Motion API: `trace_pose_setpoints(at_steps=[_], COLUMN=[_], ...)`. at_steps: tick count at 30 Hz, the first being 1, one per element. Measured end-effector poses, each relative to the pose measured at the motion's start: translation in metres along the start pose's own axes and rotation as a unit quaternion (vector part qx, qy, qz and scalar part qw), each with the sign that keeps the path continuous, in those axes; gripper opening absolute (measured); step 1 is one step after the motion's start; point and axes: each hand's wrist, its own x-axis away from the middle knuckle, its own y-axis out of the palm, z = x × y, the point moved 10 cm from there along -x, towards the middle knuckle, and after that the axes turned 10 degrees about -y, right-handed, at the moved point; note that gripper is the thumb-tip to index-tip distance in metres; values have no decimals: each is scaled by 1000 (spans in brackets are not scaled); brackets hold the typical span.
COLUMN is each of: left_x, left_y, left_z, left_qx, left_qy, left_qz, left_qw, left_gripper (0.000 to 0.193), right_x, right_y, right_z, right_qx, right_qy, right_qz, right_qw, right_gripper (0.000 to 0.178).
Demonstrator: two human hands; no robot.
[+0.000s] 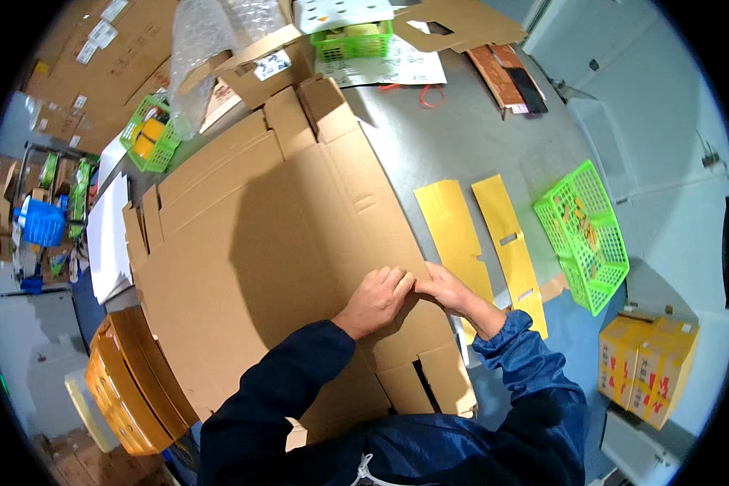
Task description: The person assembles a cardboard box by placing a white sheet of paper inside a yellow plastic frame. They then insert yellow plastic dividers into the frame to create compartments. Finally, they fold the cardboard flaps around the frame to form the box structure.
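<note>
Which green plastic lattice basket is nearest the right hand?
The green plastic lattice basket on the right, holding orange-yellow scraps; the far basket and left basket sit farther from the right hand.

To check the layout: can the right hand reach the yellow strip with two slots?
Probably yes: only a flat yellow piece lies between the right hand, on the cardboard, and the strip.

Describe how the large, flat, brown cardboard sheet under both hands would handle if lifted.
The large, flat, brown cardboard sheet is probably light for its size, since it looks thin. It would likely bend where creased rather than stay rigid. Its far-end brown cardboard flaps may flop, as cuts separate them.
</note>
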Motion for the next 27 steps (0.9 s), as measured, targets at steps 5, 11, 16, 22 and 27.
trace_pose_setpoints(at_steps=[5, 11, 16, 22, 27], left_x=[8, 12, -11, -41, -49], left_y=[-12, -23, -65, -81, -77], left_z=[-2, -34, -92, -111, -112], left_qx=[19, 155, 147, 71, 92], left_qy=[16, -98, -221, -219, -190], left_qz=[95, 160, 297, 262, 215], left_qw=[995, 970, 917, 937, 953], left_gripper=[25, 23, 19, 18, 22], right_x=[-33, -129, -138, -135, -136], right_y=[-21, -18, -12, -6, -4], right_z=[-28, -51, -49, -47, -52], right_qx=[117, -38, -110, -125, -96], right_qy=[-69, -53, -26, -28, -43], right_qz=[35, 42, 17, -11, -29], right_qw=[990, 997, 993, 992, 994], right_gripper=[28, 27, 29, 35, 36])
